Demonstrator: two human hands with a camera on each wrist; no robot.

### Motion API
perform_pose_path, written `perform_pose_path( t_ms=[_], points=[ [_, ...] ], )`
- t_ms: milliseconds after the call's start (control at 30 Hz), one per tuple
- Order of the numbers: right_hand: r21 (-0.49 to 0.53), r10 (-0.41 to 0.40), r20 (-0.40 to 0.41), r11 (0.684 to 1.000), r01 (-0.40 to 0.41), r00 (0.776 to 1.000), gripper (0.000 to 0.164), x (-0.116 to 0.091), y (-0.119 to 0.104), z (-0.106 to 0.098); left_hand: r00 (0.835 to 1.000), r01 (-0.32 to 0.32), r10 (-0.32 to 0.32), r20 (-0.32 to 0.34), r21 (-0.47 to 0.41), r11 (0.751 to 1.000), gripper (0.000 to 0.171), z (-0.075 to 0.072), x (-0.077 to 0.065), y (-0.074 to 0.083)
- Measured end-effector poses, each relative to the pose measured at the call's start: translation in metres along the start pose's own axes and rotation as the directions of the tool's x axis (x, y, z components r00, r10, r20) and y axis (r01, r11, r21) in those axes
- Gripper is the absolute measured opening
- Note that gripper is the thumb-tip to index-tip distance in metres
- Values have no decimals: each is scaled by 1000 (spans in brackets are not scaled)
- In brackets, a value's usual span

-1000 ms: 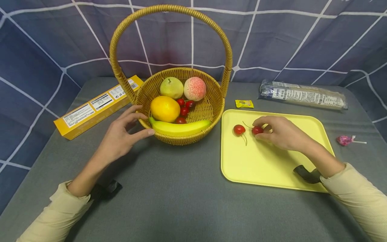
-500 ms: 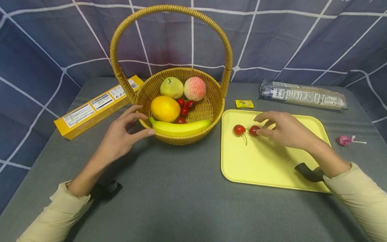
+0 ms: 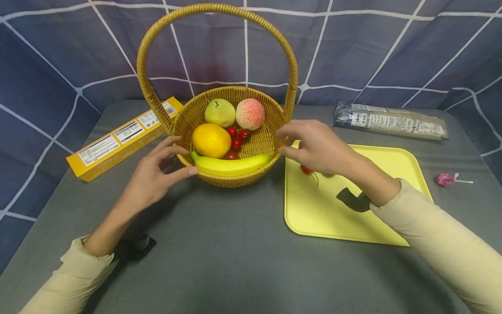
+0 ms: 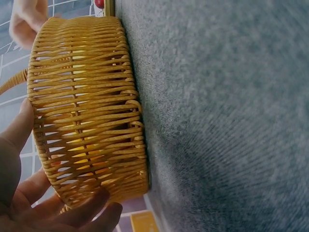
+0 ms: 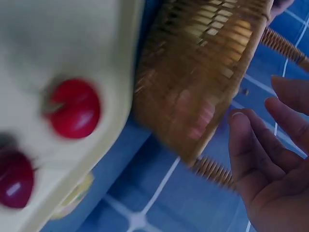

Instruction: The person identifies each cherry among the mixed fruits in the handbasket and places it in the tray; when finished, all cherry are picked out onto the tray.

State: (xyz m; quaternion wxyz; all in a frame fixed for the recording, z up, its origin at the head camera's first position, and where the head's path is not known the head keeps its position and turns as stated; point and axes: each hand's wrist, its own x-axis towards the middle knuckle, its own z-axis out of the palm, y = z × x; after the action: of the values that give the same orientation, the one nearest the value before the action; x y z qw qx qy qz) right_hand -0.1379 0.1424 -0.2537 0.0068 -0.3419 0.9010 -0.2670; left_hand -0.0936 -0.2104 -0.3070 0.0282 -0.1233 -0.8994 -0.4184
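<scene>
Basket [image 3: 231,182] between left hand [image 3: 150,174] and right hand [image 3: 313,146]

The basket stands upright on the grey cloth [image 3: 219,244], its handle [image 3: 217,8] arching from left side to right. The left hand rests against the left rim, thumb and fingers spread along the outside without pinching. The right hand hangs at the opposite rim, so that the basket lies just to the left of its fingertips; these are loosely bent, parted and hold nothing. Whether they touch the wicker cannot be told. Neither hand is clearly nearer. The banana [image 3: 231,165] inside lies with its long axis left to right, along the near rim.

Below the right forearm is the yellow tray [image 3: 292,218], bearing two cherries [image 5: 75,108], best seen in the right wrist view.

Lettering: the yellow box [image 3: 121,141], slanting behind the left hand, carries white printed panels and a barcode; the clear packet [image 3: 392,121] at the back bears a dense white label. Both are too small to read, and no brand is legible.
</scene>
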Motion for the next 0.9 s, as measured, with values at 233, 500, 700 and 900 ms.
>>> perform_pose_path(
  t_ms=[233,500,700,900],
  points=[
    [48,-25,127,999,19,992,27,46,-20,21,1000,5,-5,0,8,1000,42,-2,-1,0],
    [184,-34,307,983,-24,951,29,78,-18,47,1000,3,-3,0,15,1000,43,-2,-1,1],
    [183,-35,451,982,-54,892,32,86,-14,54,1000,2,-2,4,13,1000,43,0,0,0],
    [175,-79,531,984,-17,844,34,89,-13,57,1000,0,0,6,13,1000,43,0,1,-1]
  ],
)
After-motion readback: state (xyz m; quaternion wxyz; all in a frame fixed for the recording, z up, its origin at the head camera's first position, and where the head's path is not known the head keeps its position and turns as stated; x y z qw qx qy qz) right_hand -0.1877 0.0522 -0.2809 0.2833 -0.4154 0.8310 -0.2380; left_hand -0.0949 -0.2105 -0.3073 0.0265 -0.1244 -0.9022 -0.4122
